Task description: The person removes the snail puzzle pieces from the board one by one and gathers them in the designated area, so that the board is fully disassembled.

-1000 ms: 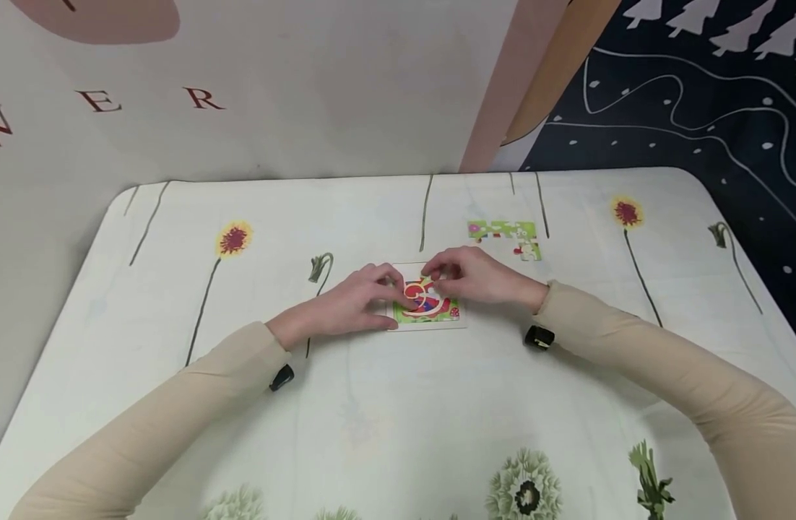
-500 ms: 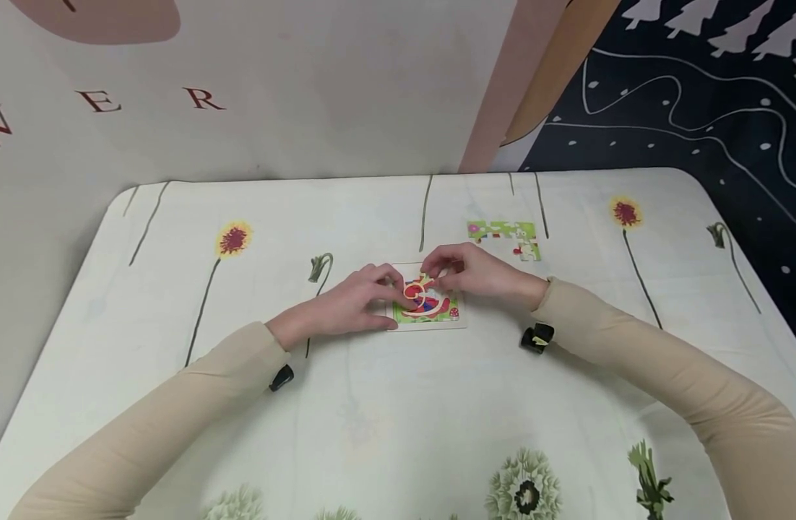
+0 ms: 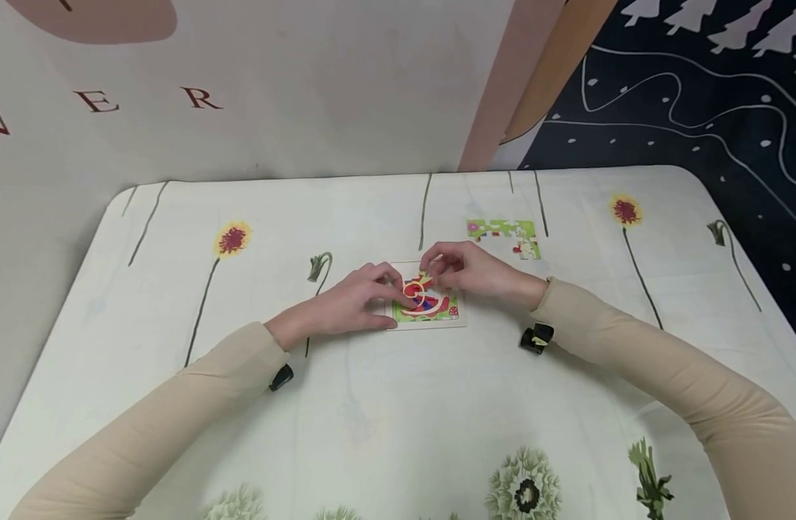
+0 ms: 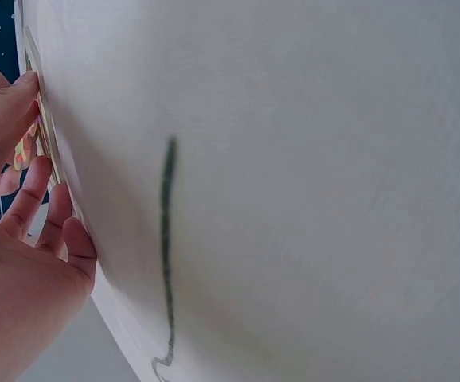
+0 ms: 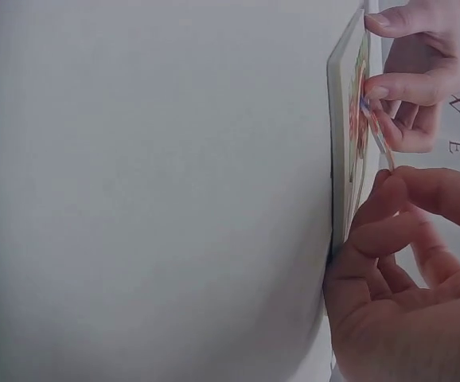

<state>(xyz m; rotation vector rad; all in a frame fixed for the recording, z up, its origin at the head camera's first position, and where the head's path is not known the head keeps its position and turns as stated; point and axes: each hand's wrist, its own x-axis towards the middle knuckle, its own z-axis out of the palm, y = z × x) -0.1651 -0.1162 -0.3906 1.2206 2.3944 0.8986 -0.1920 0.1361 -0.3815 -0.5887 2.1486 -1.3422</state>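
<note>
A puzzle board (image 3: 430,325) with a pale frame and a red, green and blue picture lies between my hands. My right hand (image 3: 482,274) pinches a thin puzzle piece (image 5: 381,141) at its edge, between thumb and forefinger. That piece stands tilted off the board in the right wrist view, its other end reaching my left fingertip. My left hand (image 3: 352,300) comes in from the left, its thumb at the board's near left corner. One finger presses on the picture beside the piece; the remaining fingers are loosely bent. Both hands hide parts of the picture.
Behind my right hand, several joined green puzzle pieces (image 3: 505,231) lie on the table. The white tablecloth (image 3: 372,404) has printed flowers and stems. A pale wall (image 3: 307,94) rises at the far edge, with a dark patterned panel (image 3: 677,101) on the right.
My right hand has shifted very slightly up and away, with the puzzle piece still pinched. My left hand holds its place on the board.
</note>
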